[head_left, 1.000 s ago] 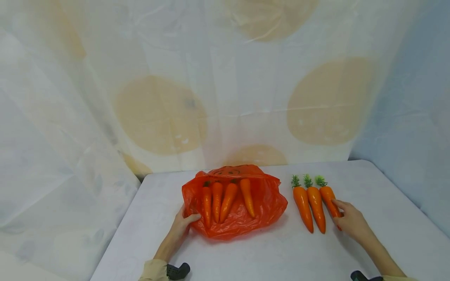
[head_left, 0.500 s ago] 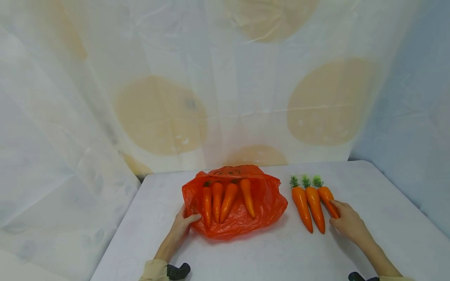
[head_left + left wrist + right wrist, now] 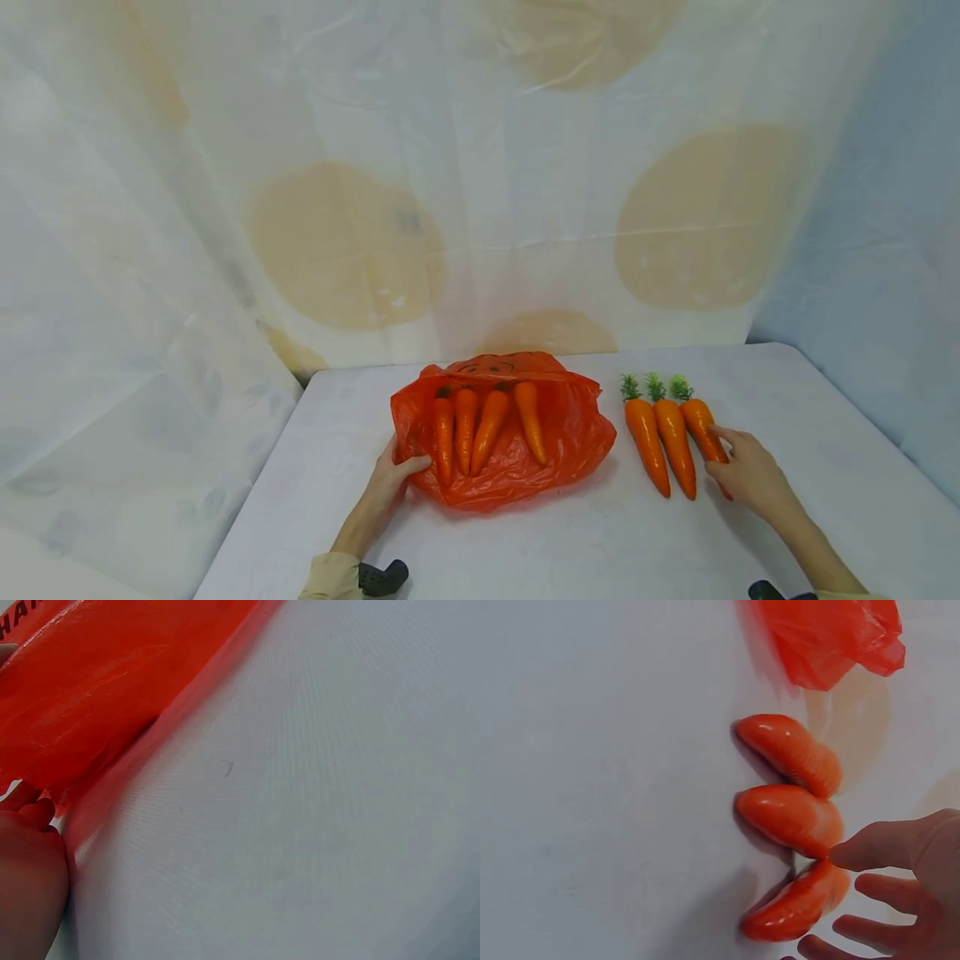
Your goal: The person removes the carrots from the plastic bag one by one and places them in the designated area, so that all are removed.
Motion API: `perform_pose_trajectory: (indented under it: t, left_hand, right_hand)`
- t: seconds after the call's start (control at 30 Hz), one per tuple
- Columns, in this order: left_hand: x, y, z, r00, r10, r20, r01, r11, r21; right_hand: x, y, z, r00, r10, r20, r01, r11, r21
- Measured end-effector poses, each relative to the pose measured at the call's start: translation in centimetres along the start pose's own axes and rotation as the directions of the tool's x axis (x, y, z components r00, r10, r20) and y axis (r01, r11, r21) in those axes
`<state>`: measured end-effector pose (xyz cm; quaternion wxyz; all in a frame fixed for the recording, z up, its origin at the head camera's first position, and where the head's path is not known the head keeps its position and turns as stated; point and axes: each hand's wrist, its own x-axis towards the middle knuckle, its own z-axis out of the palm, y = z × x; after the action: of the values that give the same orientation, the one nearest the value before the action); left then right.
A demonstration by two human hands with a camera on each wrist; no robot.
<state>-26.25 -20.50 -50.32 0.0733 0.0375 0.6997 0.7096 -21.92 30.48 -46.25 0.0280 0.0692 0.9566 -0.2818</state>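
Observation:
My left hand (image 3: 391, 479) grips the lower left edge of a red plastic bag (image 3: 577, 446), its thumb over the front. Several orange carrots (image 3: 489, 432) show in the bag's mouth. On the right, three carrots with green tops lie side by side: a left one (image 3: 647, 446), a middle one (image 3: 677, 446) and a right one (image 3: 699, 418). My right hand (image 3: 756, 477) is at the lower half of the right carrot. In the right wrist view its thumb (image 3: 877, 844) reaches between the middle and right carrots, and the other fingers (image 3: 874, 930) are spread and fairly straight beyond it.
The bag and loose carrots rest on a white table (image 3: 585, 550), with a strip of bare tabletop between them. Pale sheeting with tan circles (image 3: 345, 246) hangs close behind the table, and more sheeting (image 3: 885, 292) lines the sides.
The three loose carrots have shifted slightly left, closer to the bag, with my right hand at the rightmost one. My left hand and the bag stay in place.

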Motion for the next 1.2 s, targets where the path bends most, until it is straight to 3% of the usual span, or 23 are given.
perform_pose_trajectory:
  t: [0.2, 0.47, 0.83, 1.0, 1.2]
  left_hand:
    - [0.0, 0.2, 0.1, 1.000, -0.004, -0.003, 0.004, 1.000, -0.008]
    - [0.2, 0.0, 0.5, 1.000, -0.003, 0.007, 0.003, 1.000, 0.008]
    - [0.0, 0.2, 0.0, 1.000, -0.002, -0.004, 0.002, 1.000, 0.010]
    - [0.0, 0.2, 0.0, 1.000, -0.006, -0.001, 0.006, 1.000, 0.014]
    - [-0.1, 0.4, 0.1, 1.000, -0.021, -0.017, 0.022, 1.000, 0.006]
  right_hand:
    - [-0.4, -1.0, -0.8, 0.996, -0.061, -0.060, 0.062, 0.998, 0.015]
    - [-0.9, -1.8, -1.3, 0.995, -0.059, -0.087, 0.062, 0.998, 0.034]
    - [-2.2, -5.4, 0.3, 0.980, -0.145, -0.135, 0.161, 0.980, 0.118]
    - [-3.2, -8.4, 0.7, 0.958, -0.214, -0.191, 0.242, 0.961, 0.135]
    - [-5.1, -12.8, 1.6, 0.904, -0.345, -0.254, 0.391, 0.906, 0.160]
